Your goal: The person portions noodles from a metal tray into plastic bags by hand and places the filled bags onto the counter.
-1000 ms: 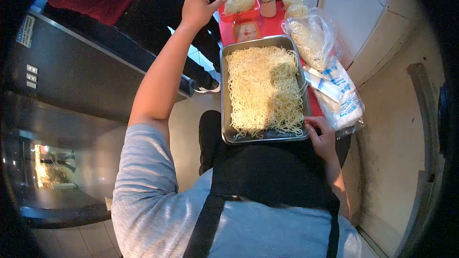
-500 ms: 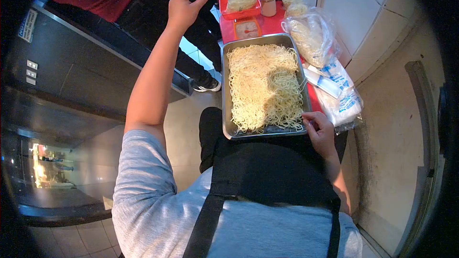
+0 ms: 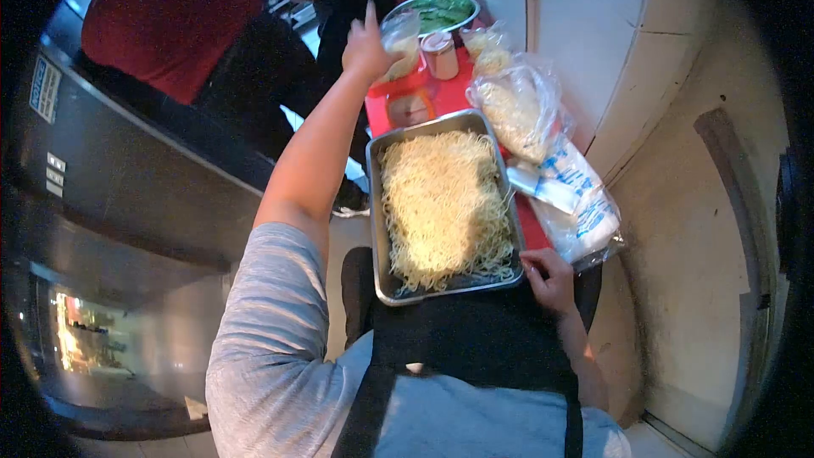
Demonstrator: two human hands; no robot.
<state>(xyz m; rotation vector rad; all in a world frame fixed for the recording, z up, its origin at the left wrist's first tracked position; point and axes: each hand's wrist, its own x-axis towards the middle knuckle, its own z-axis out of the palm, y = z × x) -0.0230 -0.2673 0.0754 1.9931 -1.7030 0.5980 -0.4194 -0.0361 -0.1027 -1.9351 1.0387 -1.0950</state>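
A metal tray [image 3: 379, 229] holds a wide heap of pale noodles [image 3: 445, 203] right in front of me. My left hand [image 3: 368, 53] is raised beyond the tray's far left corner, beside a clear bag with pale contents [image 3: 404, 53]. Its index finger points away from me and the thumb sticks out to the right; nothing shows in it. At the tray's near right corner, my right hand [image 3: 551, 282] has its fingers bent and pressed against the rim.
An orange-framed scale [image 3: 410, 108] sits on the red tabletop [image 3: 459, 90] behind the tray. Beyond are a lidded jar [image 3: 440, 59] and a bowl of green leaves [image 3: 443, 12]. Noodle bags [image 3: 515, 114] and a plastic pack [image 3: 589, 212] lie right. A person in red [image 3: 174, 21] stands left.
My left hand has moved right and slightly away, from a pinch to a stretched-out index finger. The view has shifted, so the tray appears lower and further left. My right hand stays at its corner.
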